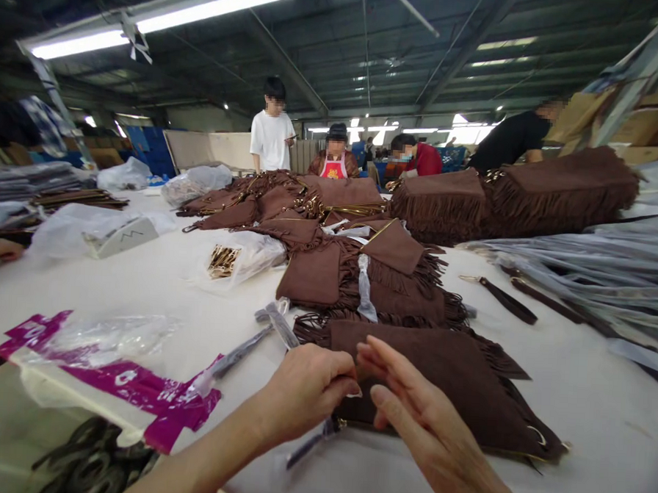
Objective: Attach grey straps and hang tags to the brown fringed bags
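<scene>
My left hand [316, 382] is closed, thumb pressed to its curled fingers, above the near edge of a brown fringed bag [443, 377]; what it pinches, if anything, is too small to make out. My right hand [414, 398] is beside it over the same bag, fingers stretched and thumb apart, holding nothing visible. The bag lies flat with a gold zipper and ring at its right end. A plastic-wrapped strap [310, 448] lies partly under my left hand. Another wrapped strap [243, 351] is to the left.
More brown bags [310, 275] are piled beyond. A plastic bag of gold clasps [223, 261], a dark wrist strap [508, 300], wrapped straps [593, 253] and purple tape [128, 387] lie on the white table [139, 288]. Several people are behind it; a hand [1, 250] shows at far left.
</scene>
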Demonstrator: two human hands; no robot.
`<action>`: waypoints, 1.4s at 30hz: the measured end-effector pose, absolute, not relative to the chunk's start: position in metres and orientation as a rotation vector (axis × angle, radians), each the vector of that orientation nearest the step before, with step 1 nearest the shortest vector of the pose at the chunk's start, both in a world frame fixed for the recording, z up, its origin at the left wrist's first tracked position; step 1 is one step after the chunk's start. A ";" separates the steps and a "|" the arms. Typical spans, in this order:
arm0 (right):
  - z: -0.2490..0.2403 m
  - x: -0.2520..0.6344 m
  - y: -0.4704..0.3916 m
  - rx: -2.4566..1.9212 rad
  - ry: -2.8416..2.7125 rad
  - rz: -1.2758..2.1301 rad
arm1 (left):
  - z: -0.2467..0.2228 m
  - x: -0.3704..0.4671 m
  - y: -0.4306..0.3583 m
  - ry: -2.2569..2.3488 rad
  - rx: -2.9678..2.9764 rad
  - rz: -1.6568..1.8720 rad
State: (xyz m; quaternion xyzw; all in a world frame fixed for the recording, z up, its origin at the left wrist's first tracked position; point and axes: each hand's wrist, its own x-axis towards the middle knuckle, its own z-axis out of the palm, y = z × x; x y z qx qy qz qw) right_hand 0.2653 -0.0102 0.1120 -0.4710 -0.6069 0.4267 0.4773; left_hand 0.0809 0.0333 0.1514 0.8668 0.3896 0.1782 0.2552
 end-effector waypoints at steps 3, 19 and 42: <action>0.113 0.242 -0.010 -0.971 -1.333 1.557 | 0.154 0.083 0.034 1.045 2.339 0.491; 0.077 0.267 0.024 -1.249 -2.025 0.761 | 0.102 0.050 0.054 1.177 2.863 0.068; 0.060 0.262 0.020 -1.362 -2.081 0.479 | 0.057 0.055 0.016 1.408 2.569 0.429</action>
